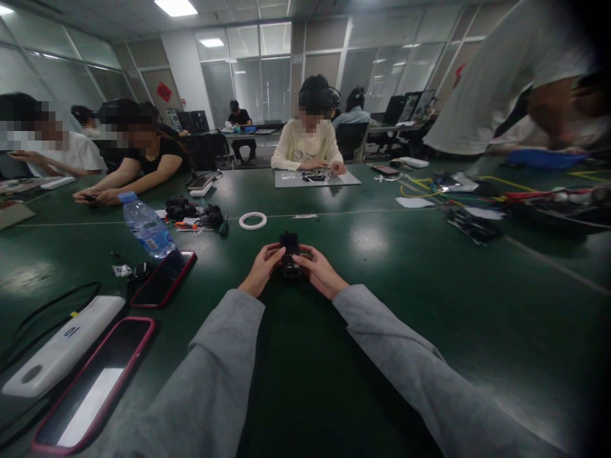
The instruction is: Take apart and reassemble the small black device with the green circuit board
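Note:
Between my hands is a small black case [289, 242] with its lid raised, held at the middle of the green table [372, 331]. A few small light spots show in its lower half, too small to make out. My left hand [263, 270] grips the left side of the case, its thumb near the hinge line. From the right, my right hand [321, 273] holds the other side, with the thumb over the front of the lower half. Beyond the case, a white ring [252, 221] lies flat on the table.
To my left are a tilted water bottle [149, 226], a red-edged phone [165, 280], a pink-edged phone [95, 388] and a white power bank [67, 346] with black cables. Black cable bundles [195, 213] lie beyond. A person [308, 143] works opposite; clutter [472, 222] sits right.

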Demonstrator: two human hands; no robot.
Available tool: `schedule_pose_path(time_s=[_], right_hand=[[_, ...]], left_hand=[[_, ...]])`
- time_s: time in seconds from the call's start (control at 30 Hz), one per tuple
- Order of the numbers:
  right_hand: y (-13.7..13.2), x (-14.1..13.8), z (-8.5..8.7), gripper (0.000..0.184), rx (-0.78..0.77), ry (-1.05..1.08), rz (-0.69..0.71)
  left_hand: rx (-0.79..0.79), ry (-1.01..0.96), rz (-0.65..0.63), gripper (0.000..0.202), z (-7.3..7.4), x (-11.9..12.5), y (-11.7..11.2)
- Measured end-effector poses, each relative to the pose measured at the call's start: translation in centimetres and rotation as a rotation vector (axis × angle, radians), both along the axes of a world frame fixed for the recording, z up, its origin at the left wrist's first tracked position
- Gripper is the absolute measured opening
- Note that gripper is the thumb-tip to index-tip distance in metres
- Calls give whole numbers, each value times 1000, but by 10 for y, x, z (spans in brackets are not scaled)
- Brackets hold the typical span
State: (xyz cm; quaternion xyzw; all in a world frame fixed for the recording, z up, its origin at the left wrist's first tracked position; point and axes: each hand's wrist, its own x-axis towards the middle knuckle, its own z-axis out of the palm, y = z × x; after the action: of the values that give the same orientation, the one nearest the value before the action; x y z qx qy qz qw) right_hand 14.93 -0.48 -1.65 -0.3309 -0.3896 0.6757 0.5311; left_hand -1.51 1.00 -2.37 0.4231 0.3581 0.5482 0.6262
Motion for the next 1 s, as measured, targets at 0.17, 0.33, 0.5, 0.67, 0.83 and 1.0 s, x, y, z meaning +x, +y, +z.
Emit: schedule_pose_path(time_s=[0.17,0.33,0.5,0.67,0.83,1.0], right_hand=[[0,0,0,58,-3,-18,-8],[-2,-1,2,55,6,-29,1],[-1,0,1,56,7,-63,-1],[-2,0,4,57,-17,-61,-1],[-6,-10,4,60,91,-211,-154],[-11,-19,2,59,289,-472,-402]], left_hand=[[-13,-8,-1,43,7,1,-5],[3,0,-2,43,7,1,-6],[-4,-30,4,43,5,0,-5],[-35,-95,16,36,0,4,0],[-58,-125,37,45,-1,9,0],[-43,-89,46,51,3,15,-9]])
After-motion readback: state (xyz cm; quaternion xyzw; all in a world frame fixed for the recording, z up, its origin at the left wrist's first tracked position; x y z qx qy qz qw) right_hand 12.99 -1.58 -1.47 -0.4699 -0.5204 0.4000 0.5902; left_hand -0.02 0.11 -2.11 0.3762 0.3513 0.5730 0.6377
